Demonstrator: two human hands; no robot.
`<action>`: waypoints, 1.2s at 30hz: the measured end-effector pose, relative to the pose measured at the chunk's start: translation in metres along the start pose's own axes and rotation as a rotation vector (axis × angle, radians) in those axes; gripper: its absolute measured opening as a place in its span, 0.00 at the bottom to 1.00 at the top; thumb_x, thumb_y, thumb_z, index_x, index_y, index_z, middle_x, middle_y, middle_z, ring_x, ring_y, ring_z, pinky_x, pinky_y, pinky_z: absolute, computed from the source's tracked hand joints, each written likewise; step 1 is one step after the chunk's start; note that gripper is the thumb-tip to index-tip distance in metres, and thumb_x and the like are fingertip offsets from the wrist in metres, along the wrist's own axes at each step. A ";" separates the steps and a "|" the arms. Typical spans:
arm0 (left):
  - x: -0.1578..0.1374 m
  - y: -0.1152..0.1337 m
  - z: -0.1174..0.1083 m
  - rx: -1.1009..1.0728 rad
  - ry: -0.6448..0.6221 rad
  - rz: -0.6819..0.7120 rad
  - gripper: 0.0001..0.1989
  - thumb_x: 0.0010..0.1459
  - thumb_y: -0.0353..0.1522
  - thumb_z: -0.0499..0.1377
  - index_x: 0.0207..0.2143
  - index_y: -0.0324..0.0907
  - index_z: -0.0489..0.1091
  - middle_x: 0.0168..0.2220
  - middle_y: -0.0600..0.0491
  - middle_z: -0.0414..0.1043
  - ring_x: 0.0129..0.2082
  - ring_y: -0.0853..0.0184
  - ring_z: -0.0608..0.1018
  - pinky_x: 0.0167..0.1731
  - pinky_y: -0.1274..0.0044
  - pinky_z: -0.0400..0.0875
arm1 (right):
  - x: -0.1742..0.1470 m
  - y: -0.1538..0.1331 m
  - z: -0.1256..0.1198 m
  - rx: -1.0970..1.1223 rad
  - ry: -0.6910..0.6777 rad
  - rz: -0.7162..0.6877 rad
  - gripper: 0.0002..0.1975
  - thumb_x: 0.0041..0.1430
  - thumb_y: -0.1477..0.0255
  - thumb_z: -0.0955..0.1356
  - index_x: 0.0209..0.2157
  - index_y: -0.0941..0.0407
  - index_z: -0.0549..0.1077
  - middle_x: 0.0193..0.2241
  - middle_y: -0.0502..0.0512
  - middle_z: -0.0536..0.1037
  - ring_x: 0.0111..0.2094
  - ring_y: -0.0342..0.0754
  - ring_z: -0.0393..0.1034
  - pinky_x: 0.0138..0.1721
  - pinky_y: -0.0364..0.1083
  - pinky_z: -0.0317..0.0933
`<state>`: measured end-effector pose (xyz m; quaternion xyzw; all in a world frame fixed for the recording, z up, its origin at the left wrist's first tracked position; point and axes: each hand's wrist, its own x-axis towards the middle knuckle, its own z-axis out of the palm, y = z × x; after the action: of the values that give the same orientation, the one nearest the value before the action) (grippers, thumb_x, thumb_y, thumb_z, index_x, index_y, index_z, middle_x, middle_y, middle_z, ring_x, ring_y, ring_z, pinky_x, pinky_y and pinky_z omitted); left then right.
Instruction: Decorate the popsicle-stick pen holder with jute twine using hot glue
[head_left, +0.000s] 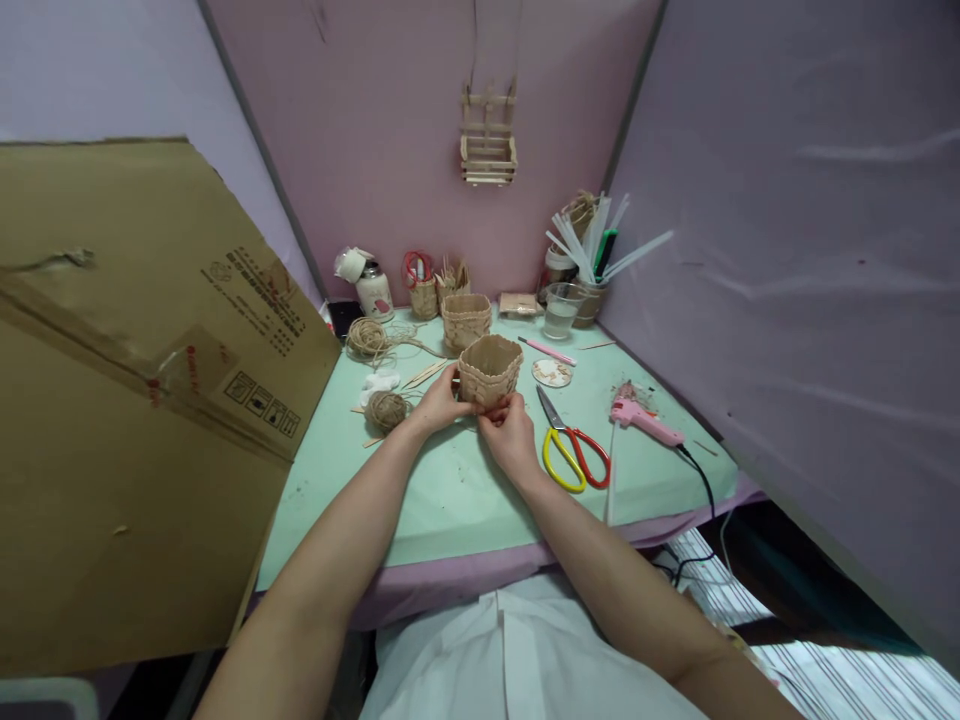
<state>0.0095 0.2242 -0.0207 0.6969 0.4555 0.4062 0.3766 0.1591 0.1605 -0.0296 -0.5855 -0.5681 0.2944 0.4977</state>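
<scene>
We have a little tan basket [489,375] in the middle of the frame, with its open top facing up. Our left hand [442,402] is on its left side, and that grip is narrow: the thumb lies along the low front and the fingers curl around the side to hold it. Our right hand [510,437] is at the low front of the basket, with its fingers bent in close. We can see that grip is small too, but we cannot tell if its fingertips pinch the basket or a tiny bit of something else. Our hands hide the bottom, so we cannot tell if it touches the green counter [442,510]. Just behind it, a bit higher in the frame, stands another tan basket [466,325]. Left of our left hand we see a ball of string [387,411], and above that a loose heap of string [367,339]. Right of our right hand lie big scissors [558,428] with one yellow loop and one red loop, their blades a little apart. Farther right is a pink glue gun [646,421]. A big brown box [142,420] fills the left of the frame.
</scene>
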 end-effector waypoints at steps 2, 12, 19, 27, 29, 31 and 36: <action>0.000 -0.001 0.000 0.043 0.009 0.004 0.42 0.39 0.32 0.71 0.56 0.39 0.59 0.53 0.43 0.69 0.49 0.58 0.75 0.48 0.68 0.70 | 0.001 0.001 0.000 0.014 -0.001 0.011 0.13 0.48 0.69 0.67 0.36 0.53 0.60 0.24 0.48 0.75 0.27 0.50 0.72 0.29 0.45 0.60; 0.002 -0.006 0.003 0.072 -0.016 0.025 0.38 0.39 0.29 0.69 0.56 0.39 0.62 0.54 0.43 0.70 0.47 0.57 0.75 0.49 0.65 0.68 | 0.005 -0.001 -0.004 0.075 -0.012 0.067 0.33 0.49 0.74 0.67 0.57 0.62 0.56 0.24 0.48 0.76 0.29 0.50 0.73 0.33 0.45 0.63; 0.006 -0.008 0.009 -0.098 -0.014 0.029 0.36 0.38 0.26 0.68 0.53 0.39 0.64 0.55 0.43 0.69 0.52 0.55 0.73 0.53 0.64 0.67 | 0.011 0.000 -0.009 0.096 -0.067 0.130 0.33 0.48 0.73 0.68 0.57 0.62 0.60 0.22 0.47 0.76 0.27 0.49 0.72 0.31 0.45 0.63; -0.006 0.020 0.000 -0.254 0.033 -0.016 0.30 0.38 0.29 0.70 0.46 0.41 0.66 0.49 0.45 0.71 0.51 0.55 0.74 0.49 0.65 0.70 | -0.004 -0.031 -0.025 0.192 -0.116 0.087 0.36 0.48 0.72 0.68 0.60 0.61 0.56 0.24 0.44 0.75 0.28 0.46 0.71 0.34 0.44 0.64; -0.010 0.028 -0.002 -0.330 0.070 0.016 0.30 0.39 0.31 0.70 0.47 0.42 0.66 0.51 0.46 0.70 0.53 0.56 0.72 0.52 0.66 0.68 | -0.008 -0.046 -0.032 0.224 -0.149 0.078 0.38 0.48 0.72 0.69 0.61 0.60 0.55 0.24 0.44 0.75 0.28 0.46 0.71 0.34 0.44 0.64; -0.012 0.033 -0.004 -0.444 0.096 0.030 0.33 0.40 0.32 0.71 0.49 0.44 0.64 0.53 0.47 0.69 0.53 0.56 0.73 0.52 0.66 0.68 | -0.013 -0.058 -0.036 0.272 -0.194 0.070 0.40 0.47 0.73 0.69 0.62 0.60 0.53 0.24 0.43 0.75 0.28 0.45 0.71 0.34 0.44 0.64; -0.016 0.034 -0.008 -0.712 0.055 -0.015 0.36 0.35 0.33 0.74 0.49 0.44 0.66 0.52 0.48 0.72 0.53 0.55 0.73 0.54 0.66 0.67 | -0.023 -0.072 -0.035 0.384 -0.278 0.025 0.45 0.47 0.74 0.69 0.65 0.59 0.48 0.24 0.42 0.74 0.27 0.44 0.70 0.33 0.44 0.63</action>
<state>0.0096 0.1995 0.0090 0.5076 0.3004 0.5552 0.5864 0.1602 0.1191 0.0428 -0.4408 -0.5574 0.4809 0.5136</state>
